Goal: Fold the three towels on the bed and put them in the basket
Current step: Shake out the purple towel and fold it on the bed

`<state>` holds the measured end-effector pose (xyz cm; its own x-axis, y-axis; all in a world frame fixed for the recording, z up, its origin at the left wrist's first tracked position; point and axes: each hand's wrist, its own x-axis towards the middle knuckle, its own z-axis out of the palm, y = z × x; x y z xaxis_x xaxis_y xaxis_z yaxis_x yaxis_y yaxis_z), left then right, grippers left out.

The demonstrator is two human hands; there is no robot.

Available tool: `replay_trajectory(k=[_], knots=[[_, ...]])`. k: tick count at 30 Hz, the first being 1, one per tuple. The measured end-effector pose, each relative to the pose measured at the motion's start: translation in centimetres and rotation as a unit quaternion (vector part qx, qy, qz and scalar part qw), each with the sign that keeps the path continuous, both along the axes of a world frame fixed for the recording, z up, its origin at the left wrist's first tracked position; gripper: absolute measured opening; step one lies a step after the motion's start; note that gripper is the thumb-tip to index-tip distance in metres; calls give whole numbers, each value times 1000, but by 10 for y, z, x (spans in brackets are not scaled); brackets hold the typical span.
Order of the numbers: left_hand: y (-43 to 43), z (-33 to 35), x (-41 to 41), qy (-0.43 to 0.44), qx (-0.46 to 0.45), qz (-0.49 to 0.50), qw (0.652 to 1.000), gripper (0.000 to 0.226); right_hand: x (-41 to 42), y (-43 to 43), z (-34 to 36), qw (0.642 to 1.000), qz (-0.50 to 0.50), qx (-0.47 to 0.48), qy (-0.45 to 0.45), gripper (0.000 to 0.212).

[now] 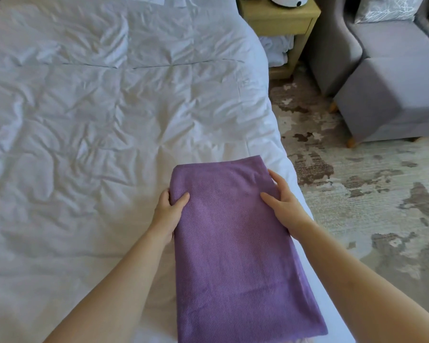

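purple towel (233,243), folded into a long strip, lies on the white bed (84,120) near its right edge. we see the left grip (169,211) pinching its left side, thumb on top. the right grip (282,201) holds the right side, fingers probably curled under.

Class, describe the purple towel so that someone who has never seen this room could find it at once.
The white bed fills the left of the view. Near its right edge, closest to the camera, lies a long folded towel, held by the left hand and the right hand at its sides. It is the only purple thing there.
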<state>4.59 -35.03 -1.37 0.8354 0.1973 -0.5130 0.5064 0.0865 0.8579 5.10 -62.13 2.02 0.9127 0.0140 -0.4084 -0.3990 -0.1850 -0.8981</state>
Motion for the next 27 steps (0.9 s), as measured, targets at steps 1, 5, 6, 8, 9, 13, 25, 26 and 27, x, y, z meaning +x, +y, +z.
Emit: replay_trajectory(k=[1, 5, 6, 8, 9, 13, 25, 26, 27], knots=[[-2, 4, 1, -25, -51, -4, 998, 36, -4, -2, 1, 1000, -14, -1, -20, 52], [-14, 15, 5, -83, -108, -44, 990, 44, -20, -20, 3, 992, -98, 48, -69, 54], [-18, 16, 6, -73, -103, -47, 991, 42, -21, -24, 3, 990, -109, 53, -68, 53], [-24, 11, 7, -38, -84, -41, 995, 38, -18, -25, -2, 991, -115, 47, -42, 48], [-25, 8, 8, -20, -64, -35, 997, 37, -16, -24, -6, 992, -115, 44, -18, 47], [-24, 4, 3, -3, 0, -5, 1000, 39, -9, -19, -21, 990, -129, 18, 52, 47], [-20, 29, -114, 66, 70, -108, 989, 36, -110, -48, -3, 981, -15, 61, 182, 32], [-21, 29, -121, 60, 68, -117, 989, 36, -114, -48, 0, 981, -3, 67, 182, 32], [-22, 29, -128, 61, 63, -120, 989, 36, -118, -47, 3, 982, 2, 67, 176, 31]])
